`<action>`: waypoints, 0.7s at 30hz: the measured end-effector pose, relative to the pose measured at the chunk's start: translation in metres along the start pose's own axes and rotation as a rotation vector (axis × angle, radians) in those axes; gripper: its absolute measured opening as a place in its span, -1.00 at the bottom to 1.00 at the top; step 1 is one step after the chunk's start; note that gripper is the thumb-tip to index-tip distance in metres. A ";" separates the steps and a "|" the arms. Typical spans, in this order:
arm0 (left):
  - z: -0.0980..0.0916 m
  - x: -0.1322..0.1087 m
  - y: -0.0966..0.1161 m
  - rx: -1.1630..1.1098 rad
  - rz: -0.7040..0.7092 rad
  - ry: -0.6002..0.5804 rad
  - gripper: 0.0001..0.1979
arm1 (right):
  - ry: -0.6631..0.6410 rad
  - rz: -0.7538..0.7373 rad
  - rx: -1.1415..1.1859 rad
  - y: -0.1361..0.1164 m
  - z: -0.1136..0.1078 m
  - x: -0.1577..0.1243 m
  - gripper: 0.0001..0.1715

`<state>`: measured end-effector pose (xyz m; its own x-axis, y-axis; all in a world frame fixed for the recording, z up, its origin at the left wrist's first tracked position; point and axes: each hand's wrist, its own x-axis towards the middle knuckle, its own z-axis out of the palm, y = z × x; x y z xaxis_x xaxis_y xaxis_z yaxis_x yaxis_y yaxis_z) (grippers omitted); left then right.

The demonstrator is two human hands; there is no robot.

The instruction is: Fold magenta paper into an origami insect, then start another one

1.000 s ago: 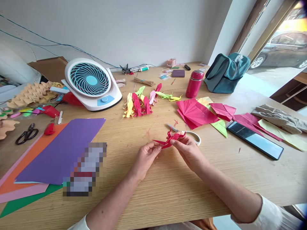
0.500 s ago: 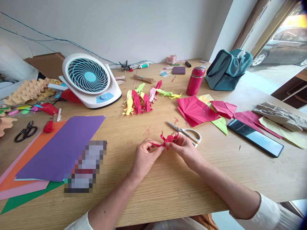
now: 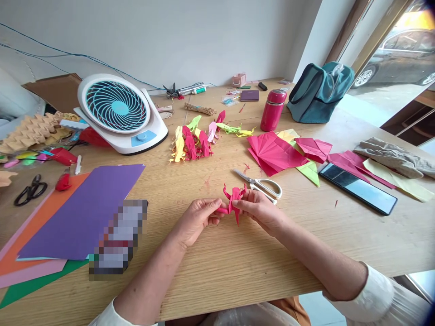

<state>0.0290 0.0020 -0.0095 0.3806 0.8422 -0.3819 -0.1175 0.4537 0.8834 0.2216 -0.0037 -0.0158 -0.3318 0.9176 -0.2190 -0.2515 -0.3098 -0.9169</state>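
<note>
A red folded paper figure (image 3: 234, 199) with thin, bent limbs is held between my two hands, low over the wooden table. My left hand (image 3: 200, 217) pinches a limb at its left side between thumb and fingers. On the right, my right hand (image 3: 260, 208) grips the body, its thumb pressed on the paper. Just behind that hand lie white-handled scissors (image 3: 261, 185), blades pointing left. Farther back, several finished-looking folded paper figures (image 3: 193, 142) in red, yellow, green and pink lie in a cluster.
Red creased paper (image 3: 275, 151) and a phone (image 3: 358, 188) lie to the right. A red flask (image 3: 273, 111) and a teal bag (image 3: 319, 93) stand behind. At left are a fan (image 3: 118, 111), purple paper sheets (image 3: 81, 213), a blurred-out phone-like object (image 3: 118, 237) and black scissors (image 3: 30, 190).
The red paper figure has been turned, so a pointed end now hangs down toward me. My left fingers have shifted their hold at its left side. The view has moved slightly.
</note>
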 end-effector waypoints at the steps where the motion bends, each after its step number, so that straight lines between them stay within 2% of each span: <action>1: -0.002 0.000 0.002 0.006 -0.020 -0.026 -0.62 | -0.005 -0.004 -0.010 0.000 0.000 0.000 -0.58; 6: -0.004 -0.001 0.005 0.116 -0.047 -0.029 -0.65 | -0.029 -0.041 -0.074 0.003 0.001 0.002 -0.59; 13: 0.007 0.002 -0.004 0.203 0.064 -0.049 -0.60 | -0.043 -0.028 -0.168 0.008 0.001 0.004 -0.61; 21: 0.008 0.002 -0.004 0.268 0.231 0.105 -0.70 | -0.008 -0.100 -0.096 0.002 0.001 0.001 -0.57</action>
<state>0.0372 -0.0006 -0.0117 0.2742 0.9451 -0.1778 0.0604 0.1675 0.9840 0.2195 -0.0032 -0.0174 -0.3172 0.9404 -0.1226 -0.1959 -0.1915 -0.9617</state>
